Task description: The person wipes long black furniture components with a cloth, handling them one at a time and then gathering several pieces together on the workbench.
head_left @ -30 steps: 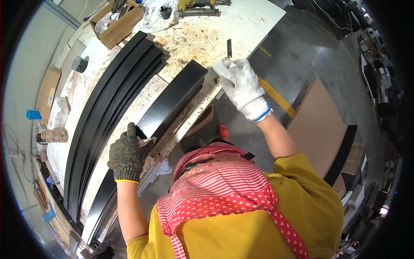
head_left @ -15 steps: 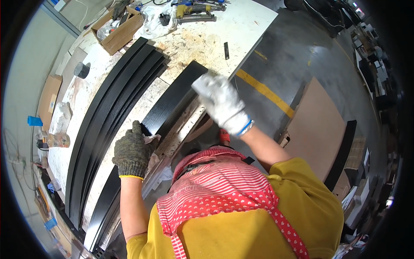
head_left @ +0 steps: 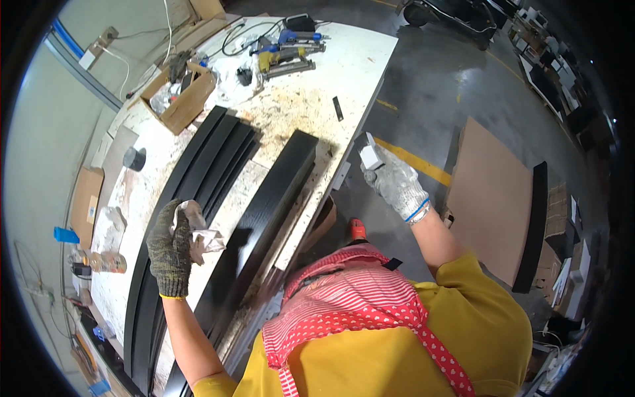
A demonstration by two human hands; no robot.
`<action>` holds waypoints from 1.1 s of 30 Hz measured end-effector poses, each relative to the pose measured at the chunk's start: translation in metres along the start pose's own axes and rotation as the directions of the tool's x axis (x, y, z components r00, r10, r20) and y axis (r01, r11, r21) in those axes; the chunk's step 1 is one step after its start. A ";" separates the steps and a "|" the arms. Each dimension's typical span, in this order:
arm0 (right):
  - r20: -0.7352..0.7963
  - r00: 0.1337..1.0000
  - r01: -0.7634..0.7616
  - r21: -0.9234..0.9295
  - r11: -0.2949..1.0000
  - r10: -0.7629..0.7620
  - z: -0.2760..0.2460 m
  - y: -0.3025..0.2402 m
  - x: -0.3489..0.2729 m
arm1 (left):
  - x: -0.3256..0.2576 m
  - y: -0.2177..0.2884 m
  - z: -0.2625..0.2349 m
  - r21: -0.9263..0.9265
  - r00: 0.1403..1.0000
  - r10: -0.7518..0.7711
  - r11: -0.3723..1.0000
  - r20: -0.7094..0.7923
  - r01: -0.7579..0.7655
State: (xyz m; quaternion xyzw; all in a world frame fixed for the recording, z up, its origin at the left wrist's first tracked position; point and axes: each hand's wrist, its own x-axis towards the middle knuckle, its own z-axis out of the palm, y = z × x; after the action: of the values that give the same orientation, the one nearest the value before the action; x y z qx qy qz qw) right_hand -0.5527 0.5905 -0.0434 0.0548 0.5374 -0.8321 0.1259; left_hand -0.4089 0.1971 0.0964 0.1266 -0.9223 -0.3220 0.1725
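My left hand (head_left: 169,255), in a dark knitted glove, is closed on a crumpled off-white rag (head_left: 206,243). It hovers over the workbench, between a set of curved black slats (head_left: 198,165) and a single wide black board (head_left: 274,192). That board lies along the bench's near edge, with a shiny patch on its top. Off the bench's right edge, above the floor, my right hand (head_left: 399,188) in a whitish glove grips a small white-and-grey block (head_left: 370,157). Neither hand touches the board.
On the white workbench (head_left: 357,49) are nail guns (head_left: 288,59), an open cardboard box (head_left: 188,106), a dark round tin (head_left: 134,159), a plastic jar (head_left: 109,263) and a short black strip (head_left: 338,108). A large brown panel (head_left: 489,198) lies to the right, beside a black curved piece (head_left: 532,228).
My left hand has come off the black board and moved left with the rag. My right hand has swung from over the board out past the bench edge. The view has shifted.
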 end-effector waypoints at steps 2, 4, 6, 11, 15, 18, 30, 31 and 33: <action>0.126 0.890 0.415 -0.622 0.665 -0.438 -0.044 0.041 0.027 | 0.023 -0.016 0.011 0.051 0.996 0.060 0.997 -0.058 -0.057; 0.292 0.769 0.523 -0.798 0.298 -0.568 -0.034 0.018 0.032 | 0.038 -0.009 0.022 -0.068 0.994 -0.103 0.992 0.038 0.106; 0.309 0.895 0.433 -0.772 0.466 -0.320 -0.042 0.008 0.056 | 0.059 -0.005 0.039 -0.023 0.991 -0.105 0.994 0.085 0.107; 0.143 0.986 0.156 -0.554 0.818 -0.090 -0.054 -0.024 0.145 | 0.146 0.016 0.109 0.313 0.969 -0.080 0.950 0.234 0.003; 0.301 0.935 0.339 -0.605 0.721 -0.187 -0.070 -0.022 0.222 | 0.252 0.013 0.155 0.438 0.958 0.198 0.857 0.208 -0.272; 0.556 0.830 0.550 -0.799 0.245 -0.051 -0.030 -0.074 0.228 | 0.307 -0.006 0.157 0.651 0.967 0.097 0.723 0.237 -0.232; 0.585 0.810 0.491 -0.717 0.494 0.044 -0.058 -0.026 0.315 | 0.380 -0.020 0.231 0.532 0.924 -0.259 0.844 0.280 0.076; 0.530 0.829 0.171 -0.543 0.822 0.177 -0.061 -0.019 0.323 | 0.384 -0.029 0.229 0.458 0.918 -0.279 0.880 0.280 0.128; 0.440 0.810 -0.446 0.031 0.895 0.388 -0.022 -0.035 0.329 | 0.387 -0.075 0.223 0.392 0.928 -0.294 0.901 0.229 0.189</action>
State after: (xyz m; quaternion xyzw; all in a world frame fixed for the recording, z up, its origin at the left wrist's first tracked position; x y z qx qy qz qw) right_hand -0.8791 0.5748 -0.0967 -0.0017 0.4157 -0.8094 0.4149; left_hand -0.8409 0.1294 -0.0233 0.2233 -0.9576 -0.1799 -0.0291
